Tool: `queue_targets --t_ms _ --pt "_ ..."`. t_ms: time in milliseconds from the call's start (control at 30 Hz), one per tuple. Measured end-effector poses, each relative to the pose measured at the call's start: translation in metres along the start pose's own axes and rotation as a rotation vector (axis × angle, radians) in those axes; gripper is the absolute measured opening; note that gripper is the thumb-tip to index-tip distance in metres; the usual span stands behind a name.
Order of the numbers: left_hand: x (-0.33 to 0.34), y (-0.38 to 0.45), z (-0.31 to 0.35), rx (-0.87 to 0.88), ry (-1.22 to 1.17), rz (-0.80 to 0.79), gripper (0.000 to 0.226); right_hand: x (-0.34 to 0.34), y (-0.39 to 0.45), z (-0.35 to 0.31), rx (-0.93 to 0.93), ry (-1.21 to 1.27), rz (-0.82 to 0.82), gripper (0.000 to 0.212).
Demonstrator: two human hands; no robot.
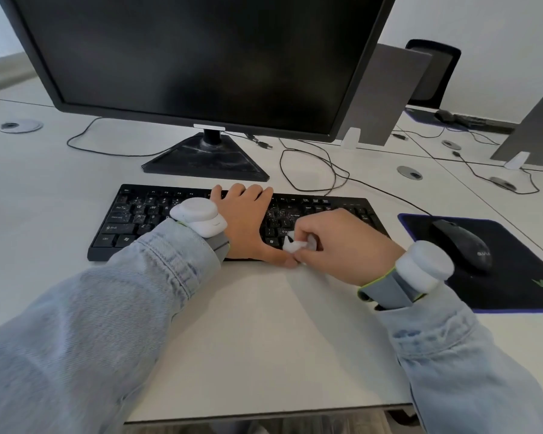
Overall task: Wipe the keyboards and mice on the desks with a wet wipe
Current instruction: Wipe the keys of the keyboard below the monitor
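My left hand (243, 220) lies flat on the keyboard (138, 219), which runs left-right; my right hand (336, 245) pinches the wipe (293, 244) at its front-right keys.

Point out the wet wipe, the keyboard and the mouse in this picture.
wet wipe (292, 244), head view, white bunched part showing beside the fingers.
keyboard (129, 219), head view, dusty left-hand keys.
mouse (463, 244), head view, top of its black shell.

White desk (264, 333) — keyboard (132, 220) at centre, monitor stand (206, 161) behind it, mouse pad (514, 289) right, loose cables (311, 170) far side
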State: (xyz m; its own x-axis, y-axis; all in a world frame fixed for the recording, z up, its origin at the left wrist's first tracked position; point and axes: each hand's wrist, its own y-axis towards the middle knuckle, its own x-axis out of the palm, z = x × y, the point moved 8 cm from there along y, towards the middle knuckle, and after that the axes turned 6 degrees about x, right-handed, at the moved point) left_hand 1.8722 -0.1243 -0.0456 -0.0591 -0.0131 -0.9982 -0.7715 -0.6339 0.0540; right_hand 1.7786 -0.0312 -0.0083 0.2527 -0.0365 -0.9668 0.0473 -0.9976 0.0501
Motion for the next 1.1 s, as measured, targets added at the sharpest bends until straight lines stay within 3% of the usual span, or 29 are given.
queue_targets --t_ms 300,500,633,867,1033,1100 --pt "-0.016 -0.009 -0.011 0.017 -0.086 -0.112 0.141 -0.059 0.016 0.039 0.134 0.066 0.217 0.008" --pt "-0.016 -0.042 -0.068 -0.006 -0.008 -0.195 0.152 -0.043 0.075 0.021 0.105 -0.002 0.004 0.007" --pt "-0.004 -0.054 -0.088 -0.023 -0.045 -0.193 0.153 -0.02 0.089 0.011 0.069 0.073 0.009 0.01" --pt "0.0 -0.055 -0.089 0.014 -0.018 -0.138 0.149 -0.022 0.087 0.034 0.097 -0.138 0.03 0.009" --pt "-0.003 -0.057 -0.087 0.014 -0.037 -0.111 0.148 -0.031 0.086 0.031 0.123 0.001 0.301 0.007" --pt "-0.003 -0.057 -0.087 0.009 -0.04 -0.106 0.149 -0.024 0.086 0.021 0.066 0.062 0.28 0.006"
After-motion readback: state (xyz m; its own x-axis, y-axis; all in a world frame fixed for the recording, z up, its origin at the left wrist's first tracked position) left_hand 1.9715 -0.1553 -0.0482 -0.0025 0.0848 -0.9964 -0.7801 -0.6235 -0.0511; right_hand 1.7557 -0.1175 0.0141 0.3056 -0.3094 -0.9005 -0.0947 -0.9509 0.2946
